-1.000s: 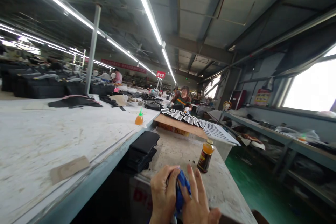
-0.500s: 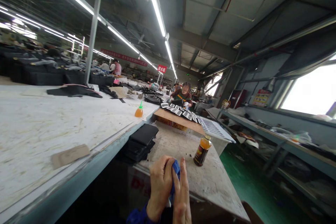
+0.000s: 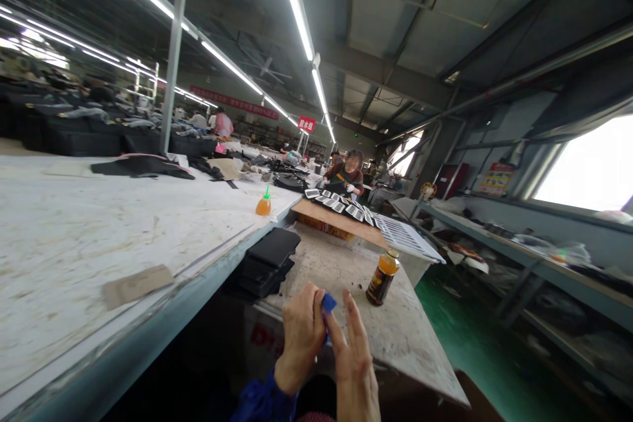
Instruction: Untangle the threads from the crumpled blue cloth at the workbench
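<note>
My left hand [image 3: 301, 330] is closed on a small blue piece [image 3: 328, 304] whose top sticks out above the fingers; its lower part is largely hidden. Beside it, my right hand [image 3: 355, 356] has its fingers apart, with one fingertip near or touching the blue piece. Both hands are over the near edge of a low worn table [image 3: 415, 349]. On that table, right of my hands, stands a bottle [image 3: 382, 278] with orange liquid and a dark label. A stack of black pieces [image 3: 270, 257] lies to the left.
A long white table [image 3: 64, 237] on the left bears a brown scrap [image 3: 138, 285] and a green-tipped glue bottle [image 3: 264, 203]. Ahead, a person [image 3: 349, 175] wearing white gloves works behind black-and-white pieces [image 3: 336, 206]. Shelving [image 3: 539, 270] runs along the right.
My right hand has moved slightly right, its fingers spreading away from my left hand. More of the blue piece's top is uncovered. The view has shifted a little.
</note>
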Action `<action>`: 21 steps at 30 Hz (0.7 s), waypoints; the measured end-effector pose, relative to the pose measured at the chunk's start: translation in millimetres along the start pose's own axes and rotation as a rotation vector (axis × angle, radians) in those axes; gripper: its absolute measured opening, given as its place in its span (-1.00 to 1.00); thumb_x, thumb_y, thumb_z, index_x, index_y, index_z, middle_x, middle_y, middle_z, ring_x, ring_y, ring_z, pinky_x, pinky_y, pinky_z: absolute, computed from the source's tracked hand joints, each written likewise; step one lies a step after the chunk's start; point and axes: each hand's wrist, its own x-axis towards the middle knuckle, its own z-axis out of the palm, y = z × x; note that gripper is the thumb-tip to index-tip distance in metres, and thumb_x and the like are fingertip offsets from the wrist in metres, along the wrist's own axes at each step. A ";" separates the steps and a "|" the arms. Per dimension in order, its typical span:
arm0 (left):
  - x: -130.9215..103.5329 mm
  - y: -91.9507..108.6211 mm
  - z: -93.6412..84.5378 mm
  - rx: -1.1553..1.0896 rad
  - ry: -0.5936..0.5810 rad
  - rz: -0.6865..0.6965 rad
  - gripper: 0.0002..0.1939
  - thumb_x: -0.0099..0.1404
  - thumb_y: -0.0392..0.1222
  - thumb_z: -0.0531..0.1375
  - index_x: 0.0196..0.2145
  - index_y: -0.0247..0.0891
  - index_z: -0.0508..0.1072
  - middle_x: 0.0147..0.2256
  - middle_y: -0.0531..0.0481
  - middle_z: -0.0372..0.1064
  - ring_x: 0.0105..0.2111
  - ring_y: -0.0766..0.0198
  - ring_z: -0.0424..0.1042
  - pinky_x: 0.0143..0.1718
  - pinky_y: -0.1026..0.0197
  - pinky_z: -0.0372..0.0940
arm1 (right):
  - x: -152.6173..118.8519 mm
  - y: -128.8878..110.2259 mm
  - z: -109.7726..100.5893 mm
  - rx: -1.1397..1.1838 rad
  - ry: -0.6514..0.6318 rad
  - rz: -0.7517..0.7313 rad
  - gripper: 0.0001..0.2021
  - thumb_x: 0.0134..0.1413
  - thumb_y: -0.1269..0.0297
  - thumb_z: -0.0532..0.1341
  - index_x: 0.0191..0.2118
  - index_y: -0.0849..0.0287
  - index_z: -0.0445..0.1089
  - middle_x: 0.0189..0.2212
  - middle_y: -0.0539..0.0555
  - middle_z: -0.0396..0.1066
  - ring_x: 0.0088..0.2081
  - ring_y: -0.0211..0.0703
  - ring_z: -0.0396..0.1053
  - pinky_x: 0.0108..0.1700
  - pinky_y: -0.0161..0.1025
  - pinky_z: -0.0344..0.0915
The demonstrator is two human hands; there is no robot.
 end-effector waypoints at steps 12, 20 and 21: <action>32.6 9.3 -44.9 -0.694 0.098 -0.721 -0.52 0.07 0.22 0.34 -0.53 -0.28 0.37 -0.61 0.17 0.15 -0.63 0.47 0.05 -0.63 0.39 0.02 | 14.5 -28.3 -9.8 0.500 0.027 0.267 -0.32 0.14 -0.35 0.03 0.18 0.00 0.38 0.29 0.18 0.20 0.30 0.05 0.19 0.35 0.11 0.05; 26.6 29.7 -36.0 -0.479 -0.268 -0.297 -0.73 0.22 0.01 0.28 -0.16 -0.09 0.61 -0.06 -0.02 0.46 0.00 0.18 0.41 0.05 0.22 0.29 | 9.8 -24.5 -6.4 0.344 -0.039 0.162 -0.26 0.13 -0.38 0.01 0.28 -0.05 0.23 0.27 0.17 0.23 0.31 0.09 0.18 0.42 0.21 -0.29; 26.3 29.6 -33.9 -0.448 -0.287 -0.269 -0.75 0.22 -0.02 0.28 -0.16 -0.08 0.61 -0.06 -0.02 0.46 0.01 0.17 0.41 0.08 0.20 0.27 | 8.0 -23.1 -7.1 0.281 -0.034 0.144 -0.24 0.11 -0.40 0.01 0.29 -0.05 0.21 0.26 0.18 0.25 0.30 0.07 0.18 0.42 0.21 -0.30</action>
